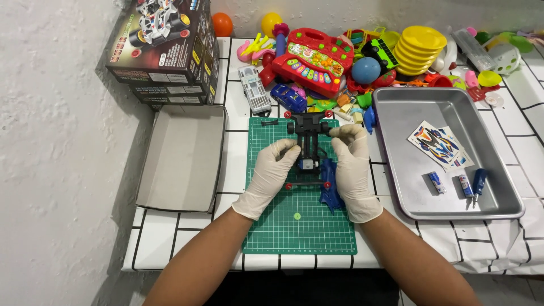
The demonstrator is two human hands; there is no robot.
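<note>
1. At the far left corner of the bench we see a stack of dark printed boxes (pixel 164 48), and in front of it an open grey cardboard lid (pixel 182 156) lies along the left edge.
2. Our left hand (pixel 271 173), in a pale glove, rests on the left half of the green cutting mat (pixel 297 226); its fingers are curled together against the left side of the black toy car chassis (pixel 307 148).
3. The chassis lies lengthwise on the far half of the mat, between both hands, with small red rollers at its near and far ends.
4. Our right hand (pixel 352 164), gloved too, has thumb and forefinger pinched on the far right part of the chassis, near a black wheel.
5. A blue car body shell (pixel 329 190) lies on the mat just under the right hand's palm side.
6. Along the far edge of the bench we see a heap of toys: a red toy keyboard (pixel 311 59), a blue ball (pixel 366 70) and a stack of yellow plates (pixel 418 50).
7. Toward the right edge sits a metal tray (pixel 396 107), holding a sticker sheet (pixel 441 145), two small batteries (pixel 436 182) and a blue-handled tool (pixel 479 180).
</note>
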